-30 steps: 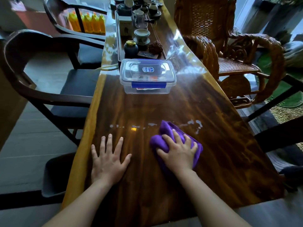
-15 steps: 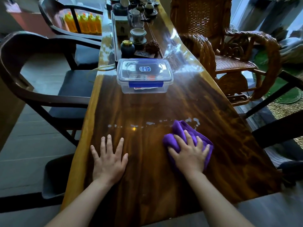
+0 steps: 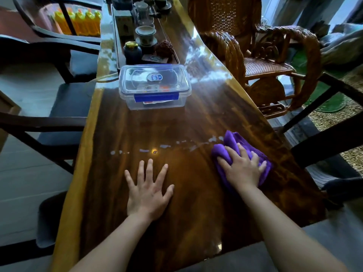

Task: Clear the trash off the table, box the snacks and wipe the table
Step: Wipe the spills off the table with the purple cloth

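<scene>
Pressing the purple cloth (image 3: 228,141), right hand (image 3: 242,170) fingers (image 3: 232,154) spread; left hand (image 3: 147,193) splayed flat on table (image 3: 196,122).

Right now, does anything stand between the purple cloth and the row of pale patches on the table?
Nothing visible does. The row of pale patches starts right at the purple cloth; the left hand lies flat nearer than it.

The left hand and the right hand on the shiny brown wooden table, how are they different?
The left hand lies flat on the bare wood of the shiny brown table; the right hand presses a bunched purple cloth. The left hand's fingers spread wide; the right hand's drape closer together over the cloth. Both hands are bare, palm down.
</scene>
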A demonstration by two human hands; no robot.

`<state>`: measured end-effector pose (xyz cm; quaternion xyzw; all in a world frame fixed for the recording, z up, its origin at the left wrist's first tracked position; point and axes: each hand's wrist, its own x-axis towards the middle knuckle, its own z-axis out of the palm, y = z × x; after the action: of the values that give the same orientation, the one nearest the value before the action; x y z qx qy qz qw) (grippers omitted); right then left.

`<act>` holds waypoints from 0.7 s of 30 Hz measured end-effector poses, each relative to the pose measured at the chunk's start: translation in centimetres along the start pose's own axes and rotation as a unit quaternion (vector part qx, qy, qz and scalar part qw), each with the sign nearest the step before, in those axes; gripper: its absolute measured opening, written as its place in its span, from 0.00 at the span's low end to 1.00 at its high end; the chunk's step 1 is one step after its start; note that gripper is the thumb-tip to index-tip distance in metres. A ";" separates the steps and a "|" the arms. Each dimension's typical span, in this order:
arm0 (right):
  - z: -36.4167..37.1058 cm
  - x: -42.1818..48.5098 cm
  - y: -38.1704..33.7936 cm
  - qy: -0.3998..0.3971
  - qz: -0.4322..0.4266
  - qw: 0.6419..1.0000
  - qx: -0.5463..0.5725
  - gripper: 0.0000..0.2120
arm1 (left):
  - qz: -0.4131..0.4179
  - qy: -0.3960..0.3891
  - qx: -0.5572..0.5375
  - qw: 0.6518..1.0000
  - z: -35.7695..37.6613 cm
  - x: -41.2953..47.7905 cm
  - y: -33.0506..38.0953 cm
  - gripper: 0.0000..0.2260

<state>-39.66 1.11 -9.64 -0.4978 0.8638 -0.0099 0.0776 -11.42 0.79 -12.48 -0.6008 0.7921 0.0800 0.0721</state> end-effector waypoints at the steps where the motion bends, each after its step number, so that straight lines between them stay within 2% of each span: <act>1: 0.3 -0.4 -1.1 -0.003 -0.011 1.000 0.000 0.28 | 0.000 -0.002 -0.001 1.000 -0.1 0.0 0.0 0.32; 3: 1.1 -3.1 -2.6 0.014 -0.080 0.996 -0.021 0.27 | 0.000 -0.009 -0.003 1.000 -0.4 -0.1 -0.1 0.33; 6: 2.3 -8.1 -1.5 0.042 -0.263 0.963 -0.038 0.28 | -0.004 -0.009 -0.002 1.000 -0.5 0.0 0.1 0.34; 8: 1.8 -7.2 0.9 0.031 -0.313 0.948 -0.044 0.29 | -0.008 0.010 -0.012 1.000 -0.4 0.0 0.1 0.35; 9: 1.4 -5.7 2.1 0.027 -0.287 0.956 -0.054 0.30 | -0.009 0.014 -0.014 1.000 -0.3 0.0 0.1 0.35; 13: -0.4 2.5 3.5 0.006 -0.057 0.998 -0.039 0.28 | -0.007 0.032 -0.011 0.999 0.3 0.0 -0.1 0.34; 15: -0.6 4.7 1.5 0.009 -0.006 1.000 -0.005 0.26 | -0.006 0.036 -0.009 0.999 0.4 0.2 0.0 0.33; 18: -0.1 3.9 -1.5 0.009 -0.037 0.999 0.011 0.24 | -0.002 0.038 0.000 0.999 0.6 0.2 -0.2 0.33; 21: 1.0 -2.0 -2.1 0.026 -0.176 0.984 -0.010 0.26 | -0.001 0.032 0.001 0.999 0.7 0.1 -0.3 0.32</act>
<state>-36.76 1.86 -10.22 -0.6425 0.7644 -0.0276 0.0469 -11.16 0.75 -13.15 -0.6039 0.7934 0.0596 0.0470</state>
